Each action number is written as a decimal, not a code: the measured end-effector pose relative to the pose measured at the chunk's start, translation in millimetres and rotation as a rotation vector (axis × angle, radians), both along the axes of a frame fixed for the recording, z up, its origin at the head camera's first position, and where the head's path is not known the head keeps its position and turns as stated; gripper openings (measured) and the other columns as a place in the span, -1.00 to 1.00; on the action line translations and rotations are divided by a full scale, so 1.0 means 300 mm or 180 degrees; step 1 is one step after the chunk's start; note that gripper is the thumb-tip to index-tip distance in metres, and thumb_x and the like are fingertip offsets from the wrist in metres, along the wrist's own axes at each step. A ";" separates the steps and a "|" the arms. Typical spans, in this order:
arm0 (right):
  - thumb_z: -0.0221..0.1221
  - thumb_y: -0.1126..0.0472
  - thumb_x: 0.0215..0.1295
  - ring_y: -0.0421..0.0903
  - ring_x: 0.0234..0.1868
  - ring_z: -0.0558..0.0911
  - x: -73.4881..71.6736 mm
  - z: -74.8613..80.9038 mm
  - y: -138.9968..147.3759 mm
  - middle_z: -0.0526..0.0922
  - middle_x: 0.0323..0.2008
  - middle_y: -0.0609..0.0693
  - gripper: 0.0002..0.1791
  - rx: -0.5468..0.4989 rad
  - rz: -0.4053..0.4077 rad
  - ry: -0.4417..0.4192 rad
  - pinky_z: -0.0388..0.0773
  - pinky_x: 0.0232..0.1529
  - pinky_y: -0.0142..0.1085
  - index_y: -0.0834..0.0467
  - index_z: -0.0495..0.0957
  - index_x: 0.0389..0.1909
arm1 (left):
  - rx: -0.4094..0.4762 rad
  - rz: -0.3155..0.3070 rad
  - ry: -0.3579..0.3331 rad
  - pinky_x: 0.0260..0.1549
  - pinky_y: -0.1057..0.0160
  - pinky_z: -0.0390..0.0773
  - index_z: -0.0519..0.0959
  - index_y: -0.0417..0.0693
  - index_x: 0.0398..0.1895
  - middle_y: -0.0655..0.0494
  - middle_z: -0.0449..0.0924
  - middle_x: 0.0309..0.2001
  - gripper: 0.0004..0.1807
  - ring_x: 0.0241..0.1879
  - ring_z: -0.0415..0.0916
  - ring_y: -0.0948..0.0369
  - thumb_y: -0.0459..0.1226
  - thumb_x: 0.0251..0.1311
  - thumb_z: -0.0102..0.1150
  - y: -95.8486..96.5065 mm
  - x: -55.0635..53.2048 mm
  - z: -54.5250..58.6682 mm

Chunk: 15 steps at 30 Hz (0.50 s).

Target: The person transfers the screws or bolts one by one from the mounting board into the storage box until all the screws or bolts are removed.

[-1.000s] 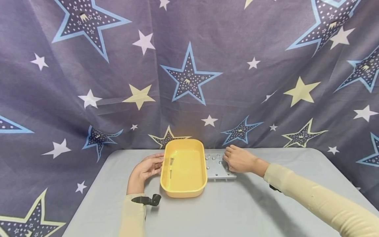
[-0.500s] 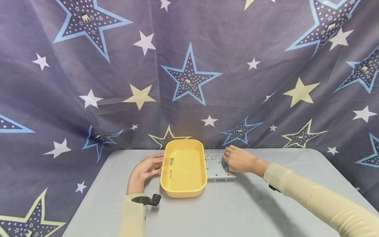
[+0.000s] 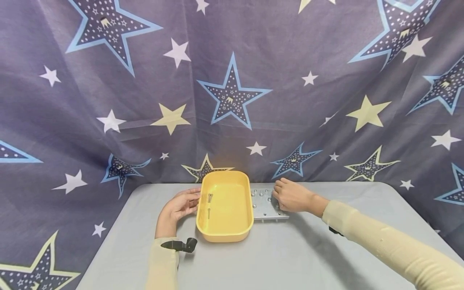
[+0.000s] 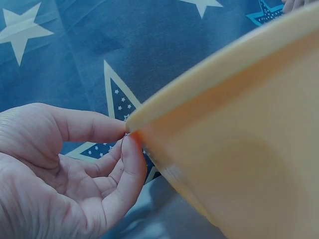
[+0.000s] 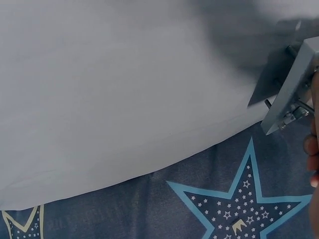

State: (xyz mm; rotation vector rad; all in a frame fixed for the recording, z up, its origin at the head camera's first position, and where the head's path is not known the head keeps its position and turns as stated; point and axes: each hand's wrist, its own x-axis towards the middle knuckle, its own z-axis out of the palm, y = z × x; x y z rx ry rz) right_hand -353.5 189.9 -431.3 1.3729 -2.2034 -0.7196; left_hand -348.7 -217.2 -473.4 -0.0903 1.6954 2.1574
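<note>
Two bare hands are at work on a grey-covered table (image 3: 224, 266), one at each of two neighbouring pieces. At left, the left hand (image 3: 183, 204) pinches the rim of a yellow tray (image 3: 232, 219), its fingertips meeting at the edge; the left wrist view shows one digit stretched along the top and another bent up beneath. The tray sits near the middle of the table's far part, long side running away from the person. Three screws lie inside by its left wall: a close pair (image 3: 210, 197) and a single screw (image 3: 208, 213) nearer the person.

Just right of the tray, its left end partly hidden by the tray's rim, a silvery metal plate (image 3: 259, 210) carries several small bolts (image 3: 262, 193) on its upper face. The right hand (image 3: 293, 196) covers the plate's right end, fingers curled in and back of the hand up; whether the fingertips have hold of anything cannot be told, as the hand itself hides them. Dark pins (image 5: 269, 104) jut from the plate's underside in the right wrist view.

Both forearms wear cream sleeves (image 3: 380, 237), with a black strap (image 3: 174, 244) on the left one. Behind the table hangs a purple-grey curtain (image 3: 145, 92) printed with white, yellow and blue-edged stars.
</note>
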 end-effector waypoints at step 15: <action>0.21 0.08 0.17 -0.06 -0.28 0.52 0.006 0.005 -0.006 0.70 -0.37 -0.04 -0.80 0.0007 0.0033 0.0047 0.42 -0.17 -0.22 0.13 0.64 -0.31 | 0.0089 0.0016 -0.0004 -0.23 0.38 0.68 0.15 -0.38 0.48 0.17 0.70 -0.25 -0.43 -0.26 0.65 0.32 -0.41 0.48 0.00 -0.003 0.005 -0.002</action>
